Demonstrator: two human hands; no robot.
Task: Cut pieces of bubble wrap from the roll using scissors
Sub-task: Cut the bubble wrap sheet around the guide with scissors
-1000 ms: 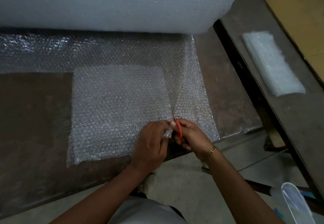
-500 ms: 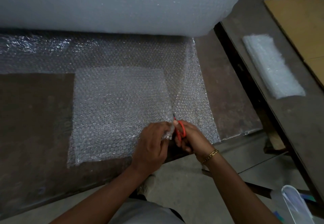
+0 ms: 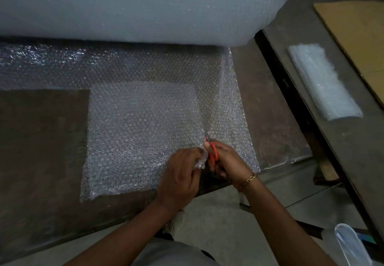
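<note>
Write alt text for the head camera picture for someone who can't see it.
A right hand works orange scissors into a bubble wrap sheet unrolled from a big roll on a dark table, while the left hand pinches the sheet's near edge beside the cut.

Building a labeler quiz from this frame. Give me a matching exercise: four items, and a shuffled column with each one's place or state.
Items:
1. scissors
2. bubble wrap roll
3. folded bubble wrap piece
4. cardboard sheet

Places or states:
A. lies across the far side of the table
B. flat at the far right edge of the view
C. held in the right hand
D. lies alone on the side bench, right of the table

Pairs: 1-C, 2-A, 3-D, 4-B
</note>
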